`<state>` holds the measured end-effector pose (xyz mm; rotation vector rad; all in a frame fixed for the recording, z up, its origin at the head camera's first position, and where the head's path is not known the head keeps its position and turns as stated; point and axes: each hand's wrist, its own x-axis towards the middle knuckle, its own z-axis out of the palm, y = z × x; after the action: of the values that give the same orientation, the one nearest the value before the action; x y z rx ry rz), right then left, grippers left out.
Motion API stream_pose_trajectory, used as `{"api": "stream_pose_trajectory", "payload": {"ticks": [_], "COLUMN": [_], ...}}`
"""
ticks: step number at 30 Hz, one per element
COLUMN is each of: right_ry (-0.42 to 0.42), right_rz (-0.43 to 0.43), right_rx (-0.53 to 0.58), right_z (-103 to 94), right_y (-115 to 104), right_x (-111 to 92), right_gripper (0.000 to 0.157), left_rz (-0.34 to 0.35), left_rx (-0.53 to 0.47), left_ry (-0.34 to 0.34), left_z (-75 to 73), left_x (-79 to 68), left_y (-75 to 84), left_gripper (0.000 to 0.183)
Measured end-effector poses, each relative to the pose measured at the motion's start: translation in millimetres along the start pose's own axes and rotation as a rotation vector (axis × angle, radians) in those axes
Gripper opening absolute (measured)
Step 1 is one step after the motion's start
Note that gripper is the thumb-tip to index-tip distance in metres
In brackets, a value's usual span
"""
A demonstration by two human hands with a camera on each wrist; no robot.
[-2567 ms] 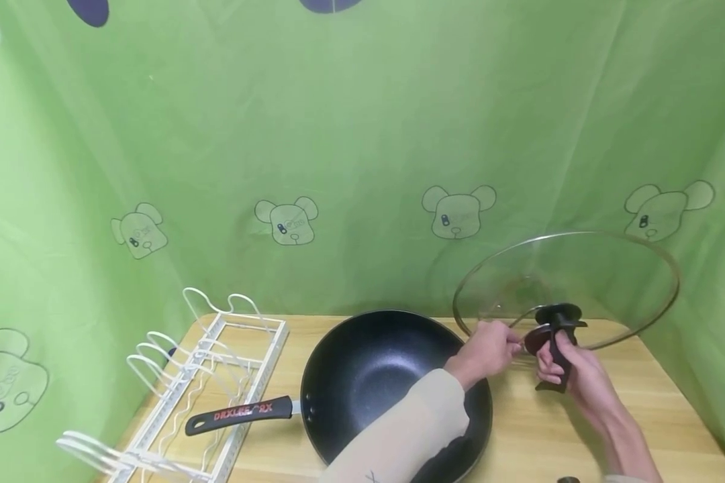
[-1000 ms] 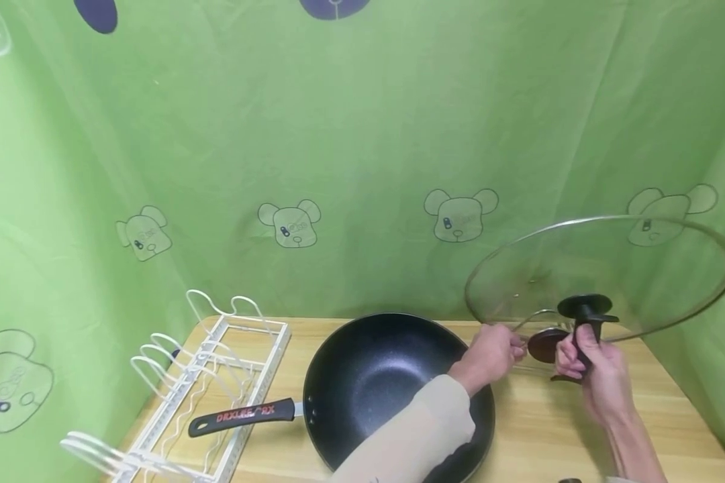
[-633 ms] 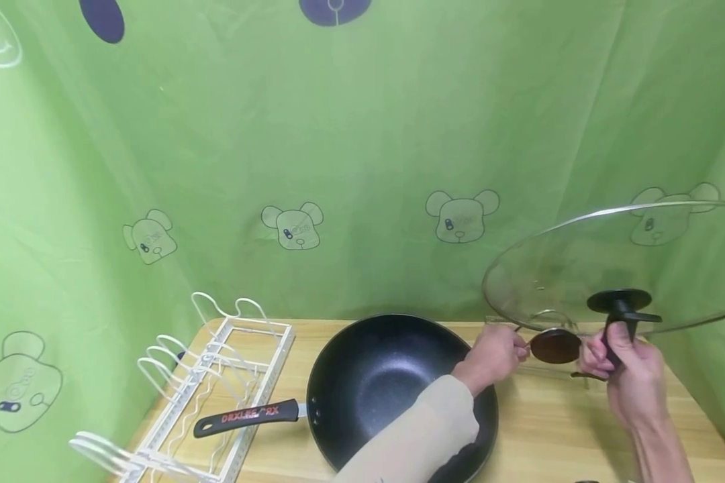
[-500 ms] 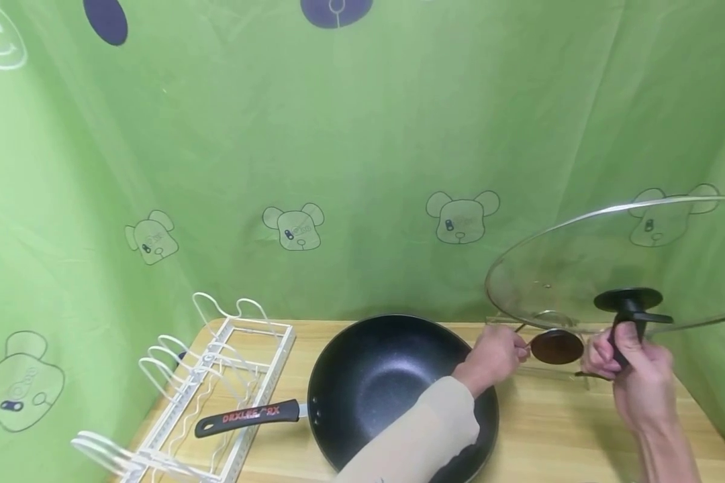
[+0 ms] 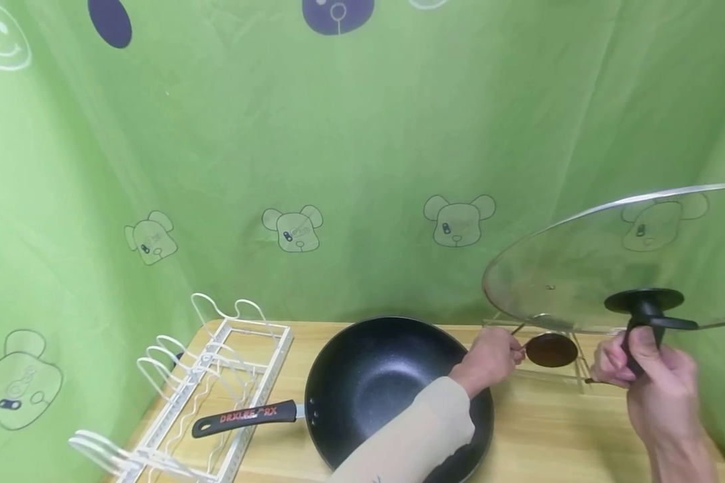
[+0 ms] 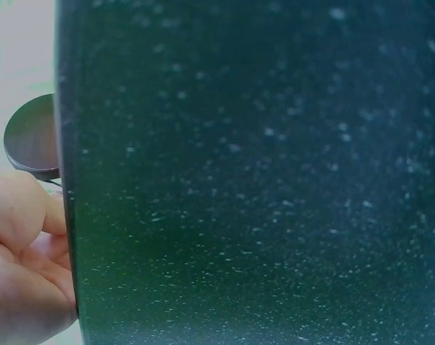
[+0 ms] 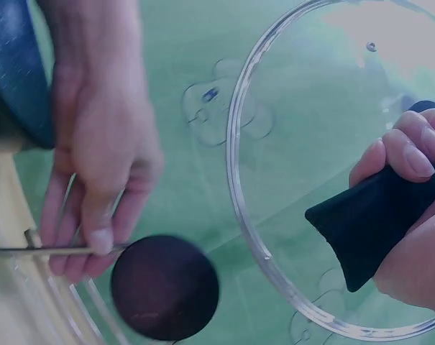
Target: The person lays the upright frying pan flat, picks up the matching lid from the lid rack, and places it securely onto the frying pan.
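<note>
In the head view my right hand (image 5: 655, 379) grips the upright black handle of a large glass pan lid (image 5: 546, 268), raised and tilted at the right. The right wrist view shows fingers curled round that handle (image 7: 372, 223). Beyond the wok, my left hand (image 5: 491, 359) pinches a thin metal bar (image 7: 52, 251) of a wire piece, which has a round dark brown disc (image 5: 552, 350) at its end. The black wok (image 5: 393, 382) stands below my left forearm and fills most of the left wrist view, with only part of my left hand (image 6: 23, 244) showing beside it.
A white wire rack (image 5: 272, 365) with upright loops stands at the left, and the wok's black handle (image 5: 248, 417) reaches over it. Clear, thin-edged parts (image 5: 580, 382) lie behind the disc on the wooden table (image 5: 550, 436). Green printed cloth (image 5: 368, 147) encloses the table.
My right hand has moved right with the lid, away from the disc, and part of the lid is now outside the head view. My left hand has stayed nearly in place, still pinching.
</note>
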<state>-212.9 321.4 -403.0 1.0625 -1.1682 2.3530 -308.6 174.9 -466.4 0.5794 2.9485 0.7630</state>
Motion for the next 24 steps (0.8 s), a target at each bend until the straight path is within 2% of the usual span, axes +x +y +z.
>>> {"api": "stream_pose_trajectory", "payload": {"ticks": [4,8,11,14,18,24], "right_ry": [-0.047,-0.024,0.001,-0.007,-0.026,-0.041], "right_rz": [0.028,0.065,0.090,0.103,0.089,0.105], "right_rx": [0.047,-0.024,-0.090,-0.079,-0.001,0.055], "right_z": [5.7,11.8,14.8,15.4,14.2,12.7], "right_y": [-7.4,-13.4,-15.2,-16.2,-20.3,-28.4], "right_x": [1.1,-1.4,-3.9,-5.7,-5.9,-5.9], "right_gripper": [0.050,0.048,0.047,0.047,0.047,0.048], "left_rz": [0.041,0.118,0.145,0.160,0.161,0.107], "left_rx": [0.027,0.080,0.122,0.147,0.127,0.044], "left_ry": [0.029,0.054,0.056,0.043,0.030,0.030], "left_z": [-1.0,-1.4,-2.0,-3.1,-8.0,-22.7], "left_x": [-0.9,-1.9,-3.1,-5.3,-7.2,-13.3], "left_y": [-3.4,-6.7,-7.7,-7.5,-5.6,-1.4], "left_gripper": [0.010,0.011,0.011,0.011,0.011,0.008]}}
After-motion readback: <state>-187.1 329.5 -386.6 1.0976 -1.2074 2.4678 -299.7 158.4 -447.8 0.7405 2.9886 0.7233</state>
